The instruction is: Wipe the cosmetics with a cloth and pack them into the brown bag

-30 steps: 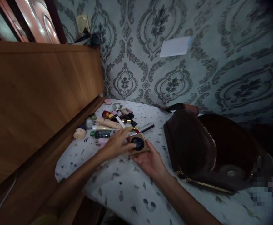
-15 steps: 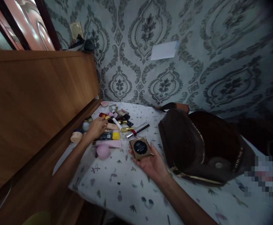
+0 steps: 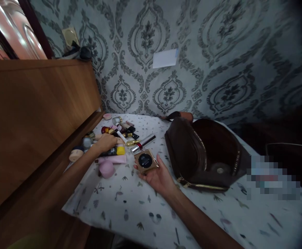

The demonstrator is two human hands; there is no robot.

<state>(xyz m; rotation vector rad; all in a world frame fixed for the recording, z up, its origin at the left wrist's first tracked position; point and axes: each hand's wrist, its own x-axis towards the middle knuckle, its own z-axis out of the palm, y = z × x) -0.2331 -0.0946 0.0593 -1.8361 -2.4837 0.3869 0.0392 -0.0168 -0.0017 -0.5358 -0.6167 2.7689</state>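
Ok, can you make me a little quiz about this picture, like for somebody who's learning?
1. Which hand is holding the square gold case?
A) left
B) right
C) both
2. True or false: the brown bag is zipped all the way shut.
3. Fill in the blank: the round patch on top of the case is coloured ____.

Key:
1. B, the right hand.
2. False; the bag gapes open.
3. black

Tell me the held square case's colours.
The square case is golden tan with a black circle; head view.
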